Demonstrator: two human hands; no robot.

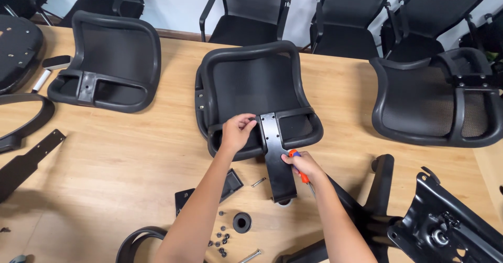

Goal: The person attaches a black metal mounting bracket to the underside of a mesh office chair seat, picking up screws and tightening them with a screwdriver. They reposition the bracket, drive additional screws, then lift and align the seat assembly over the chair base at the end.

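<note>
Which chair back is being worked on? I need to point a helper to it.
On the wooden table lie three black mesh chair backs; take the middle one. The left hand rests on its lower edge, and the right hand holds an orange screwdriver beside it. Only this back has a flat black metal bracket with screw holes on it.

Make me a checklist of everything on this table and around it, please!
Surface: wooden table, light brown.
Job's things: middle mesh chair back lying flat; black metal bracket laid on its lower edge.
Clutter: two more chair backs, loose bolts, a round black cap, long screws, chair base, seat mechanism.
Hands: left hand rests on the chair back beside the bracket; right hand holds an orange-handled screwdriver.
Cables: nothing seen.
Surroundings: assembled black chairs along a white wall.
</note>
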